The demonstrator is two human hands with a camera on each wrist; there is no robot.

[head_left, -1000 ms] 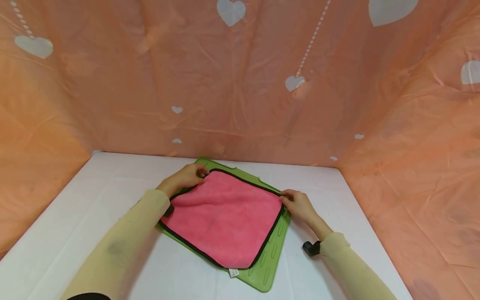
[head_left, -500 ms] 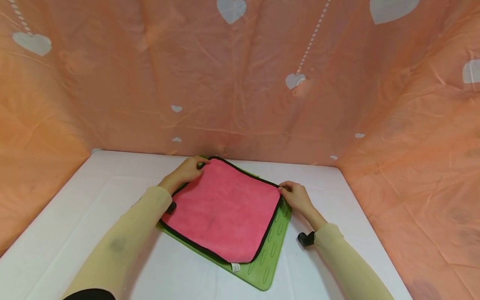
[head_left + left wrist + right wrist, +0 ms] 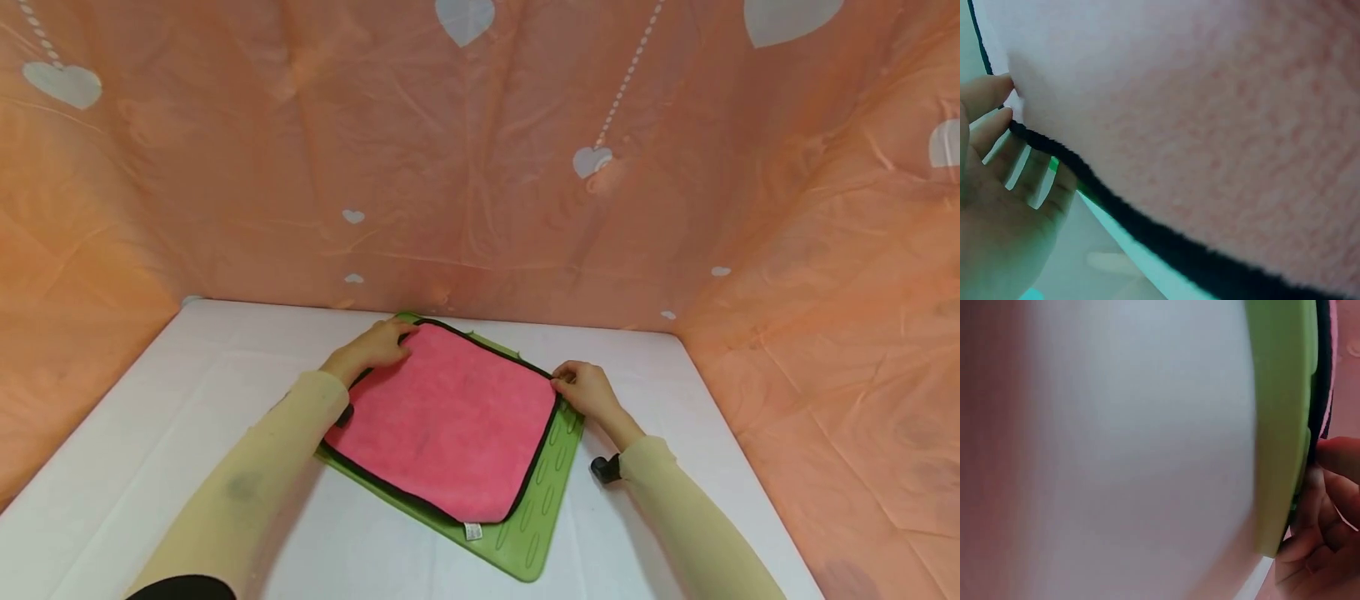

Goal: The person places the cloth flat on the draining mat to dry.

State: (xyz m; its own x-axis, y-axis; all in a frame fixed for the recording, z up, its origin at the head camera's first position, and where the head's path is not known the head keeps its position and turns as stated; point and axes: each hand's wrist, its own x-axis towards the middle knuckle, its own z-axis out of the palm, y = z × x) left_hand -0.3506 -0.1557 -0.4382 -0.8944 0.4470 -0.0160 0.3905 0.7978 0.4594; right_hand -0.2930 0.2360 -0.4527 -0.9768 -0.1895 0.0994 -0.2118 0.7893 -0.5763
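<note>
Left hand [image 3: 372, 347] pinching pink black-edged fleece cloth [image 3: 448, 417] at 11 o'clock, right hand [image 3: 587, 390] seemingly at 3; uneven tugging could skew it off green ribbed mat [image 3: 543, 508].

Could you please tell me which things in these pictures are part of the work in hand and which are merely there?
In hand: pink cloth; green mat under it; left hand and right hand at the cloth's far corners.
Merely there: white table; orange heart-patterned sheet behind.
</note>
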